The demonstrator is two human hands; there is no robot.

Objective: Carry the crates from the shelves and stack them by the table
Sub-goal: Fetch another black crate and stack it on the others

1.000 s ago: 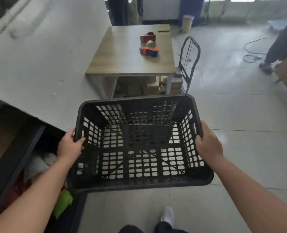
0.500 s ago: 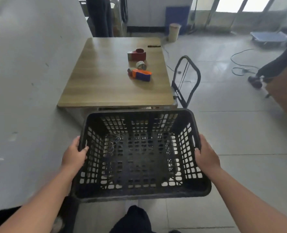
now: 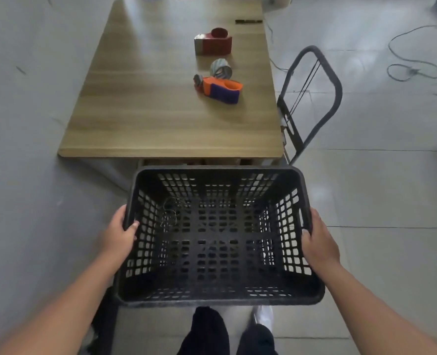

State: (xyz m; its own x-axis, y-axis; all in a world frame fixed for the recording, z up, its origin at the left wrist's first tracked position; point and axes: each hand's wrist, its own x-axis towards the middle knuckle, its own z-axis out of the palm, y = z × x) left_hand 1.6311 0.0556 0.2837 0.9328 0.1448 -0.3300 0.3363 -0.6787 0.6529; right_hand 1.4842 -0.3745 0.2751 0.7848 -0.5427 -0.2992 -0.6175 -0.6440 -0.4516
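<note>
I carry an empty black slotted crate point(image 3: 216, 172) in front of me, held level above the floor. My left hand point(image 3: 118, 233) grips its left rim and my right hand point(image 3: 318, 240) grips its right rim. The crate's far edge is just short of the near edge of the wooden table point(image 3: 145, 119). A thin tangle of wire lies inside the crate at its far left.
On the table lie a red tape dispenser point(image 3: 213, 43), a tape roll point(image 3: 221, 68), an orange and purple dispenser point(image 3: 221, 90) and a pen point(image 3: 248, 21). A folding hand cart point(image 3: 312, 98) leans at the table's right side. A grey wall runs along the left. Cables lie on the floor at the far right.
I have walked toward the table with the crate; the table now fills the upper view. The shelves at the left have dropped out of sight. Both hands keep the same grip.
</note>
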